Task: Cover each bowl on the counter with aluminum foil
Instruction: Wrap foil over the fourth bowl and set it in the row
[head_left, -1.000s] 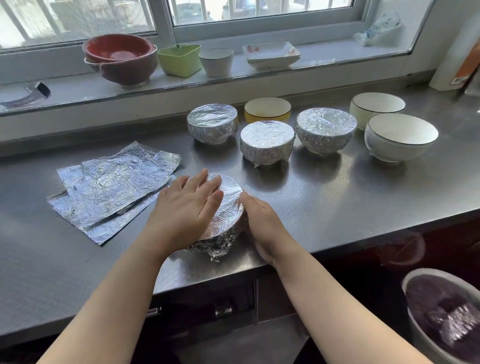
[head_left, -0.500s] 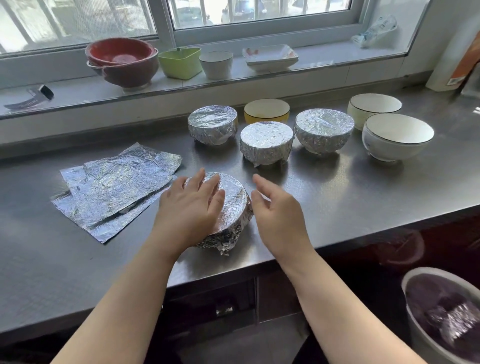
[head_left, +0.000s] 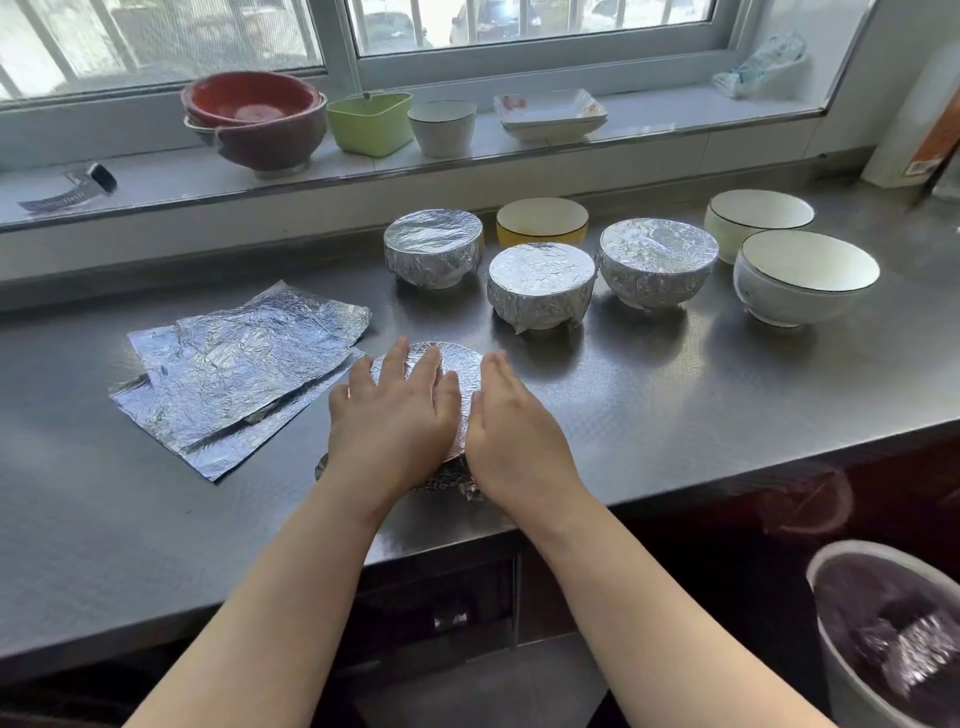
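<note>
A foil-wrapped bowl (head_left: 462, 364) stands near the counter's front edge. My left hand (head_left: 395, 421) lies flat on its foil top, fingers straight. My right hand (head_left: 511, 431) presses against the bowl's right side with straight fingers. Behind it stand three foil-covered bowls: one at the back left (head_left: 432, 247), one in the middle (head_left: 540, 283), one to the right (head_left: 657, 260). Uncovered are a yellow bowl (head_left: 541, 221) and two white bowls (head_left: 758, 215) (head_left: 805, 275). Loose foil sheets (head_left: 234, 369) lie to the left.
The steel counter (head_left: 701, 389) ends just below my hands. The windowsill holds red bowls (head_left: 254, 122), a green container (head_left: 370, 122), a white cup (head_left: 442, 127), a square dish (head_left: 550, 111) and a scraper (head_left: 70, 189). A bin with crumpled foil (head_left: 888, 639) stands at lower right.
My right hand has come up from the counter beside the bowl and now presses along its right side. My left hand stays flat on the foil top.
</note>
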